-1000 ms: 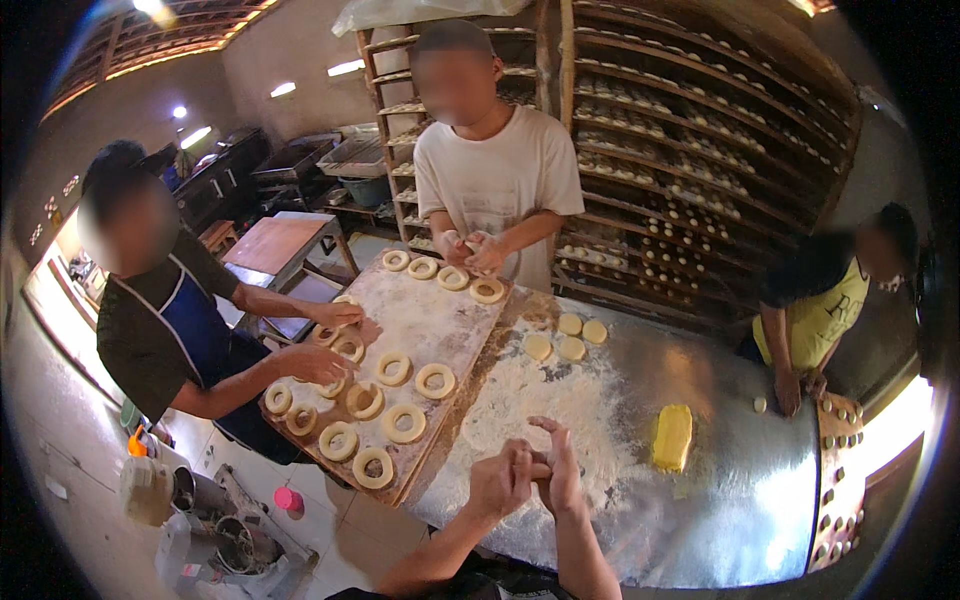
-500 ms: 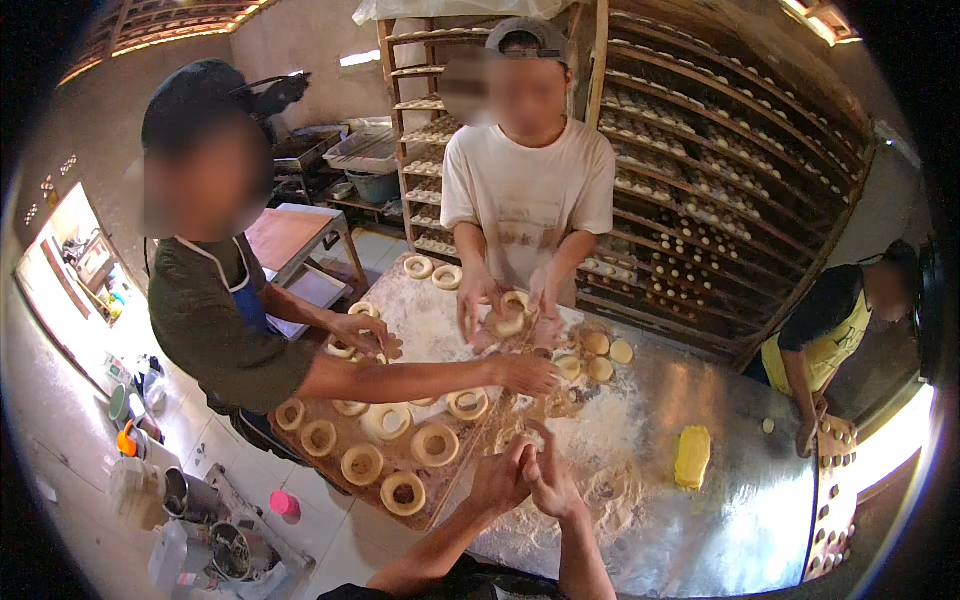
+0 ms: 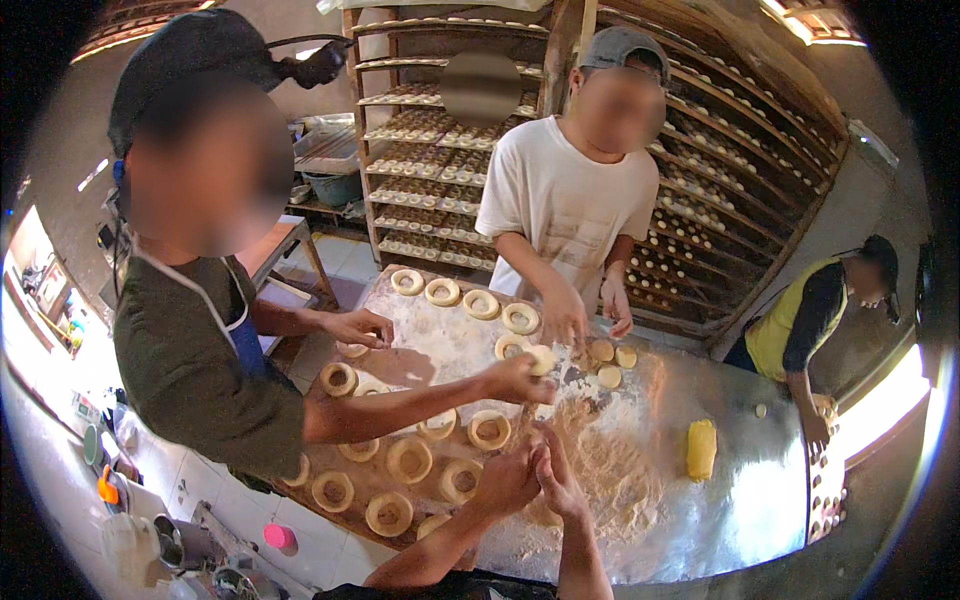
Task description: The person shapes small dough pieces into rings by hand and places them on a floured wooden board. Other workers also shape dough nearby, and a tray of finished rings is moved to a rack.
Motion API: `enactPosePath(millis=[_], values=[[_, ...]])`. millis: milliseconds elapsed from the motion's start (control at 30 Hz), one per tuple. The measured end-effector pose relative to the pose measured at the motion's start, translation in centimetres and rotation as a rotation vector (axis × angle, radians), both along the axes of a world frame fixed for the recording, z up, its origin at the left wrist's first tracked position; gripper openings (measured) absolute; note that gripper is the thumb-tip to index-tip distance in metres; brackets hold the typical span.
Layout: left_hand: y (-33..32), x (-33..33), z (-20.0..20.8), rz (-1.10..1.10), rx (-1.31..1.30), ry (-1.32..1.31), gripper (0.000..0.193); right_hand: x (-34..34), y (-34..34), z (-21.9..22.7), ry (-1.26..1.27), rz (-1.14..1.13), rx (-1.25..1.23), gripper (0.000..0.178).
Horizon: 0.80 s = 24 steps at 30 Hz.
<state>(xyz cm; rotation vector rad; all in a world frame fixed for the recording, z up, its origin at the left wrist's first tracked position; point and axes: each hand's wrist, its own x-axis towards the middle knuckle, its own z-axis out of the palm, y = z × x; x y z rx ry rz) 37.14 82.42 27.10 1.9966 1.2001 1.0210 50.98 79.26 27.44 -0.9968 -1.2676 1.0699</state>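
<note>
My left hand and my right hand are pressed together above the near edge of the table. Their fingers are closed against each other, and whatever lies between them is hidden. Just left of them, dough rings lie on a floured wooden board. Loose flour covers the metal table beyond and to the right of my hands. A co-worker's hand reaches across in front of mine, beside a pale dough disc.
At the far side, a person in a white shirt reaches down near several dough discs. A yellow dough block sits to the right. Racks of filled trays stand behind. Another person works at the right end.
The person in white no longer holds a dough ring and has moved a hand toward the discs. More rings line the board's far edge. My hands stay pressed together.
</note>
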Motion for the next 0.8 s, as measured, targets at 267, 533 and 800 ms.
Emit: enactPosePath(millis=[267,533,800], values=[[3.8,-1.8,0.5,-0.092,-0.101,-0.031,0.028,-2.0,5.8,-1.0,0.081,0.01,0.026,0.051],[11.3,-2.4,0.5,-0.093,-0.311,0.001,0.043,-1.8,12.6,-1.8,0.139,0.059,-0.263,0.046],[21.8,-2.4,-1.0,0.232,-0.343,0.532,0.064,0.2,21.0,-6.6,-0.528,-0.39,-0.632,0.07]])
